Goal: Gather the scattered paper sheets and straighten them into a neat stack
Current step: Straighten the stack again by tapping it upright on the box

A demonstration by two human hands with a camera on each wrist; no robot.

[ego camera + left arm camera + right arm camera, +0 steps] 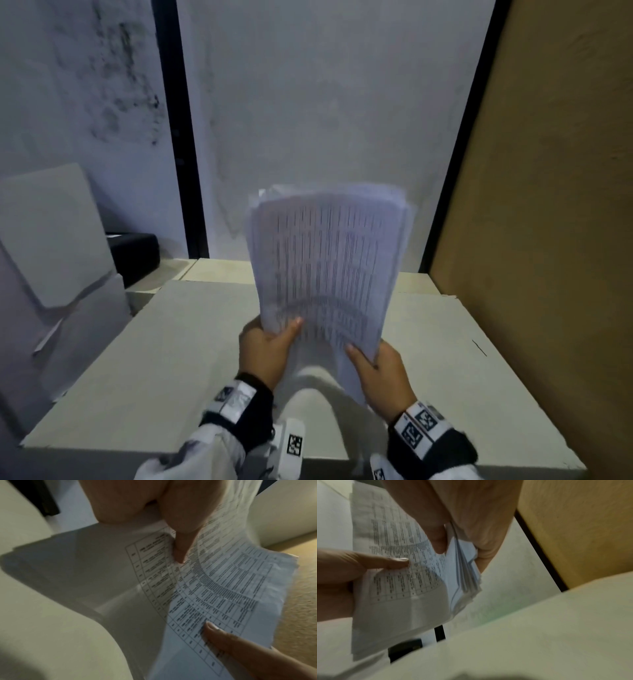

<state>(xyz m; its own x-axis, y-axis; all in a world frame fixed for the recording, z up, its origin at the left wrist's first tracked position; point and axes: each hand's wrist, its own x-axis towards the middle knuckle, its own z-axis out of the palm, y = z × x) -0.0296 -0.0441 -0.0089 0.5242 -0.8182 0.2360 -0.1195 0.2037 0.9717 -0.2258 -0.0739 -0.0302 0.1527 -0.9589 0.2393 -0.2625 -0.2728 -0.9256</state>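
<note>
A bundle of printed paper sheets with tables of text stands nearly upright above the pale tabletop, its top edges uneven and fanned. My left hand grips the lower left corner, thumb on the front sheet. My right hand grips the lower right corner, thumb on the front. In the left wrist view the paper sheets curve away, pinched by my left hand. The right wrist view shows the paper sheets with several loose edges fanned under my right hand.
A brown board walls off the right side. Grey boxes lean at the left, with a black object behind them. A white wall panel with black frames stands at the back.
</note>
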